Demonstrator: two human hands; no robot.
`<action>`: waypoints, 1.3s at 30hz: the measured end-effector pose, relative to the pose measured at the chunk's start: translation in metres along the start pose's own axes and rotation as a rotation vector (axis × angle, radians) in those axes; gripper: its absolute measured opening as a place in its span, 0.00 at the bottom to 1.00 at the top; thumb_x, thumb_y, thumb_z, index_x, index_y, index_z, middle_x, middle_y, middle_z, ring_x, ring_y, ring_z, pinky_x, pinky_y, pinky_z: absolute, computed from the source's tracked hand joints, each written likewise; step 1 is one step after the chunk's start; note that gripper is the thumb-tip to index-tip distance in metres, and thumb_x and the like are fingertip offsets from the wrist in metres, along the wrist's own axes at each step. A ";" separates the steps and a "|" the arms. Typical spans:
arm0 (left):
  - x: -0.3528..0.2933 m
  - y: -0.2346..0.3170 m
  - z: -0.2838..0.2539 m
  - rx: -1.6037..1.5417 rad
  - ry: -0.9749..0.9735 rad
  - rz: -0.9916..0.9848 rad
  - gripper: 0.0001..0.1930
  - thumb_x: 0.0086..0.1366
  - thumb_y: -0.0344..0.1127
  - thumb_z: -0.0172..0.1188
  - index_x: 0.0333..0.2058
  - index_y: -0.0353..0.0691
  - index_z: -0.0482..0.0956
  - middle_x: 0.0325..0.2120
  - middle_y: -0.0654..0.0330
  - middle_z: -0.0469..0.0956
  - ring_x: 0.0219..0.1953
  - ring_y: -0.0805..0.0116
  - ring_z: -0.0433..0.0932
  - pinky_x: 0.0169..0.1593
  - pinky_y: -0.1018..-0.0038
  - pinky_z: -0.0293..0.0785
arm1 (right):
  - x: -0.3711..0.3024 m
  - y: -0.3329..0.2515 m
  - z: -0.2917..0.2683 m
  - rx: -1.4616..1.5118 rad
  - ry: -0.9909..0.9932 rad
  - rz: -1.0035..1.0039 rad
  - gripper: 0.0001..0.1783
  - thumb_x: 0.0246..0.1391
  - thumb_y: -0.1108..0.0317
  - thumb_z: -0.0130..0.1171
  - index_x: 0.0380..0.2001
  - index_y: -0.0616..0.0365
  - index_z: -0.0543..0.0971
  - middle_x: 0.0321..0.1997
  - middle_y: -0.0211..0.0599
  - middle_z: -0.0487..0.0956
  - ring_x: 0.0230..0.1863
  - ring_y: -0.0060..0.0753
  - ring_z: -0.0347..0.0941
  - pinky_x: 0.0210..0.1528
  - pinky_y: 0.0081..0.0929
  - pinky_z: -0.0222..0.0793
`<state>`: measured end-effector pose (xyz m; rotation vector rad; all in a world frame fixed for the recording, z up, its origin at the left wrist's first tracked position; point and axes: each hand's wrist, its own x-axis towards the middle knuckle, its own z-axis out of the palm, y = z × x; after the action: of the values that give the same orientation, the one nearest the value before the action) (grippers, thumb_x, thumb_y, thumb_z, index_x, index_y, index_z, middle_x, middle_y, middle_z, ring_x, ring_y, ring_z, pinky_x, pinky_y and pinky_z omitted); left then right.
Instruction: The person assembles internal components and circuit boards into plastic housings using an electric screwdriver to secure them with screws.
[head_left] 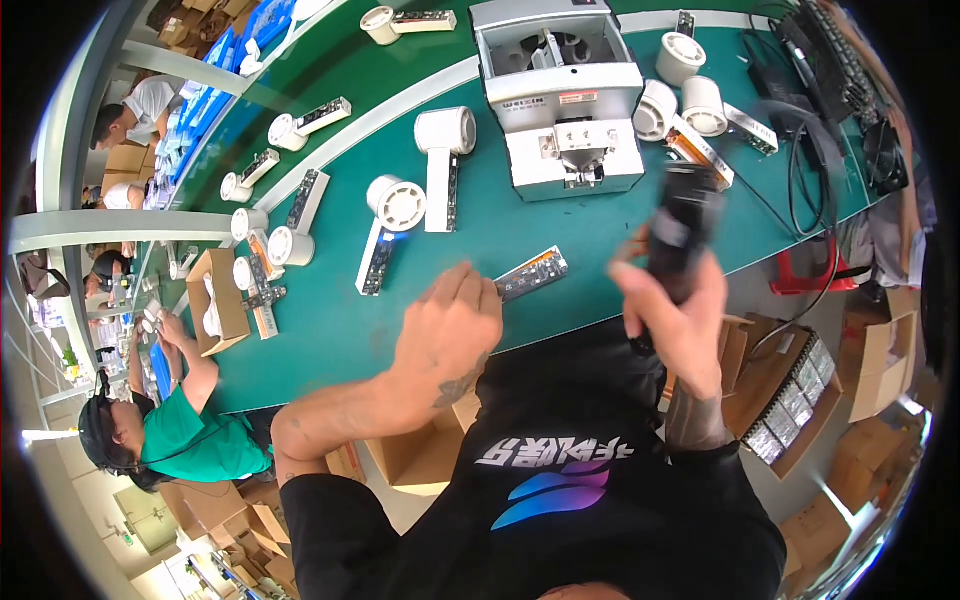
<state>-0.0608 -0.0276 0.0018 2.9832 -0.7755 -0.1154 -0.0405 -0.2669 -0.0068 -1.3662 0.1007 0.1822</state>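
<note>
The left hand (450, 322) is reached across the body from a bent, outward elbow, with its back turned up and its knuckles held low over the near part of the table. The right hand (690, 320) is raised near the table's front edge, its forearm brought up from below, and a dark tool (686, 225) is held upright in it.

The tool is thick, black and roughly cylindrical, its upper part blurred. A narrow, straight circuit board (537, 274) with small pale components is laid at a slant on the smooth, matte green tabletop (590, 225), between the two hands. Beyond it, a boxy white and grey machine (565, 105) with an open, hollow top is set. White units with round, slotted heads and straight stems are spread about, one (396, 204) being placed just beyond the left hand.

The left fingers are curled closely together at the board's near end; whether the board is pinched or merely touched cannot be told, as the fingertips are hidden. The right fingers and thumb are wrapped around the tool's lower part, with little gap left.
</note>
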 end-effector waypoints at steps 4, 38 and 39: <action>0.001 -0.003 -0.012 -0.096 -0.044 -0.006 0.08 0.59 0.27 0.63 0.36 0.29 0.80 0.37 0.48 0.80 0.46 0.50 0.80 0.44 0.62 0.81 | 0.032 0.009 -0.001 -0.586 -0.305 0.060 0.27 0.47 0.68 0.71 0.49 0.62 0.70 0.33 0.54 0.77 0.33 0.56 0.74 0.39 0.39 0.71; -0.014 -0.016 0.011 0.010 0.140 0.271 0.15 0.51 0.25 0.65 0.39 0.24 0.79 0.40 0.47 0.77 0.53 0.52 0.76 0.63 0.53 0.72 | -0.016 0.042 0.006 -0.689 -0.179 -0.180 0.25 0.49 0.68 0.72 0.50 0.61 0.76 0.39 0.48 0.82 0.40 0.49 0.82 0.42 0.35 0.76; -0.014 -0.016 0.014 0.035 0.152 0.273 0.16 0.50 0.25 0.65 0.39 0.24 0.79 0.40 0.47 0.77 0.53 0.52 0.76 0.62 0.54 0.73 | -0.016 0.044 0.005 -0.708 -0.164 -0.225 0.26 0.49 0.68 0.73 0.50 0.62 0.76 0.38 0.48 0.83 0.40 0.48 0.82 0.41 0.35 0.76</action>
<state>-0.0666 -0.0072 -0.0122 2.8390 -1.1610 0.1372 -0.0648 -0.2545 -0.0456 -2.0452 -0.2814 0.1439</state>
